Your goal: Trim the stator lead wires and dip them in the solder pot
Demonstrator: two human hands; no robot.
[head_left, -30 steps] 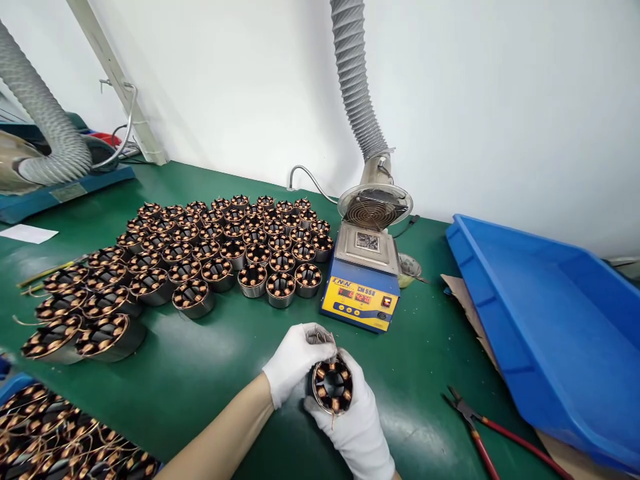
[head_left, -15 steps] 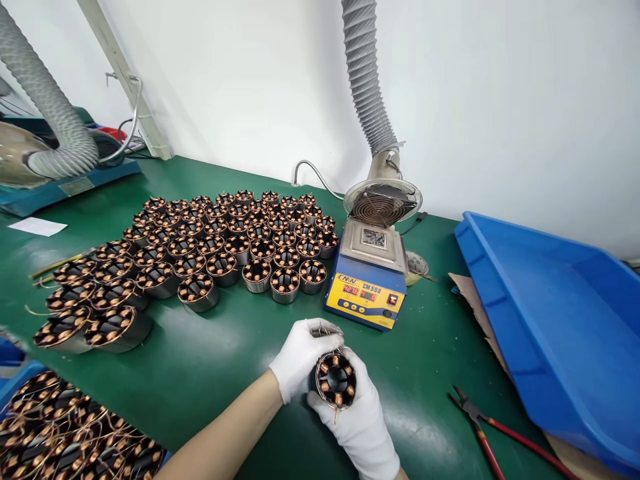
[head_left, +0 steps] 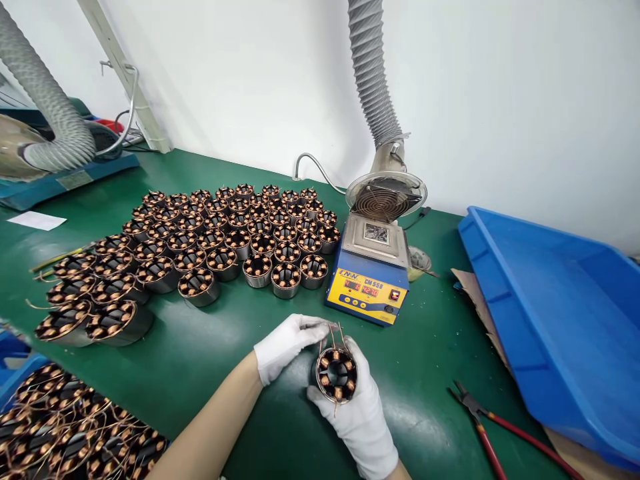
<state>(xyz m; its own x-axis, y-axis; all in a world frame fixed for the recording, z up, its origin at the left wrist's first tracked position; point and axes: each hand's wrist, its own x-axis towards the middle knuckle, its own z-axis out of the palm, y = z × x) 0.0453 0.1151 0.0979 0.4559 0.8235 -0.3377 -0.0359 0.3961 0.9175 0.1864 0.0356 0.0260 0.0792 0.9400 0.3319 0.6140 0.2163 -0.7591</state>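
Observation:
My right hand point(head_left: 363, 410), in a white glove, is wrapped round a motor stator point(head_left: 320, 381), a dark steel ring with copper coils inside. The ring's open face is turned up towards me. Several thin copper wire leads point(head_left: 342, 337) stick up from its far rim, and a short wire end hangs at the near side. My left hand point(head_left: 290, 343), also gloved in white, has its fingers pinched at the left-hand lead. Its fingertips are greyish, and the exact grip is partly hidden.
Rows of stators point(head_left: 200, 288) stand at left; a blue bin point(head_left: 20, 381) below holds more. Behind my hands is a solder pot point(head_left: 373, 287) under an exhaust hose point(head_left: 373, 73). Red-handled cutters point(head_left: 477, 410) and a blue tray point(head_left: 560, 320) lie at right.
My left hand has drawn slightly left, and its fingers have straightened along the leads. The upright leads now show more clearly. My right hand keeps the stator in nearly the same place.

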